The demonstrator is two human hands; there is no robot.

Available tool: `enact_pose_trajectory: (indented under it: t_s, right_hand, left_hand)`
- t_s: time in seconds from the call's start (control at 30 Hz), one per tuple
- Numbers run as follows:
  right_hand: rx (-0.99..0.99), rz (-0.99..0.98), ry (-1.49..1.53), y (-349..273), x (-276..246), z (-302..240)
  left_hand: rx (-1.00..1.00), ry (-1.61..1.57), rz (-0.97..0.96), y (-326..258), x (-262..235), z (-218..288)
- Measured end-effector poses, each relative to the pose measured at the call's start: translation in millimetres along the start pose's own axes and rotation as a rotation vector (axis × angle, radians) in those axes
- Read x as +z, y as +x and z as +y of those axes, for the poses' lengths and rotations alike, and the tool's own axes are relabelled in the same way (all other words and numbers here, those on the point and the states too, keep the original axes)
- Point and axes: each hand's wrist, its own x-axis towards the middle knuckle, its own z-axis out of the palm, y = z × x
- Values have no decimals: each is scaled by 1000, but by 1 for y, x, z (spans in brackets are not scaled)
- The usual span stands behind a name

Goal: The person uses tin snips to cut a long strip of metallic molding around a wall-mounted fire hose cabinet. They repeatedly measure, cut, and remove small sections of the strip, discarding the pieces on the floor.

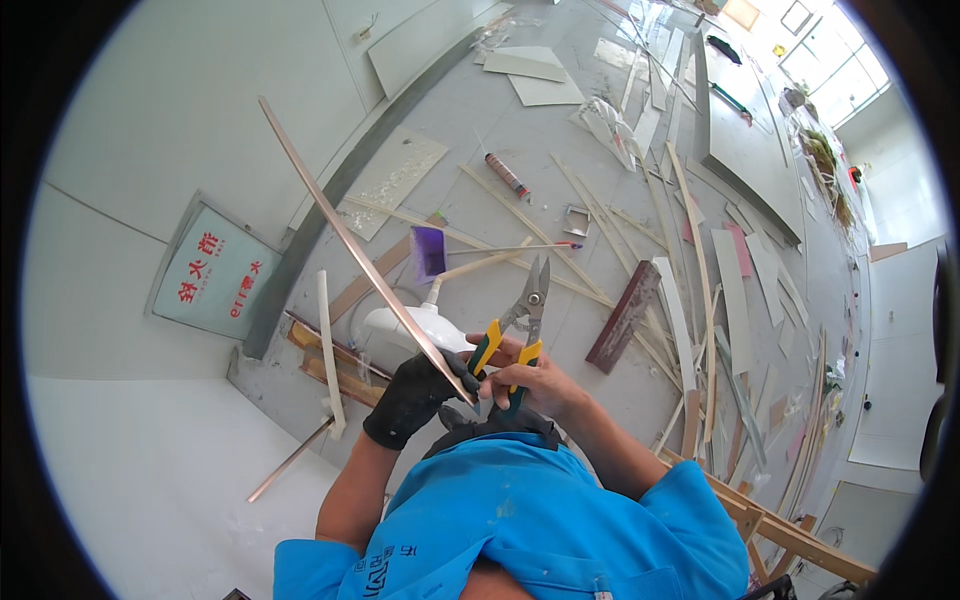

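My left hand (415,392), in a black glove, grips the near end of a long thin metal strip (350,235) that slants up and to the left. My bare right hand (535,378) holds tin snips (520,325) by their yellow-and-green handles. The snips' grey blades point away from me, slightly apart, just right of the strip's near end. The two hands are close together over my blue shirt.
On the grey floor lie a white dustpan-like tool (415,325), a purple-bristled brush (428,250), a sealant tube (507,175), a dark red bar (625,315), and several wood strips and panels (735,285). White walls rise at left, with a cabinet door bearing red characters (215,275).
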Motion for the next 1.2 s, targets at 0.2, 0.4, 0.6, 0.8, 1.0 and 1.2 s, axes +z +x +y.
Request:
enact_pose_trajectory:
  t_s: [0.2,0.4,0.6,0.8,1.0,1.2]
  right_hand:
    - [24,-57,-199,-17,0,-10]
    - [-158,-10,-289,-5,12,0]
    - [-88,188,-542,-12,-4,0]
    - [222,206,-832,-14,15,27]
    - [225,200,-845,-5,14,35]
    - [203,211,-865,1,13,40]
  left_hand:
    - [-7,-210,-29,-5,-10,6]
    - [-6,-50,12,-8,-2,3]
    - [48,-190,382,14,-7,24]
    - [143,-93,542,38,-20,29]
    - [222,-16,515,46,-22,25]
    - [228,-106,462,50,-26,19]
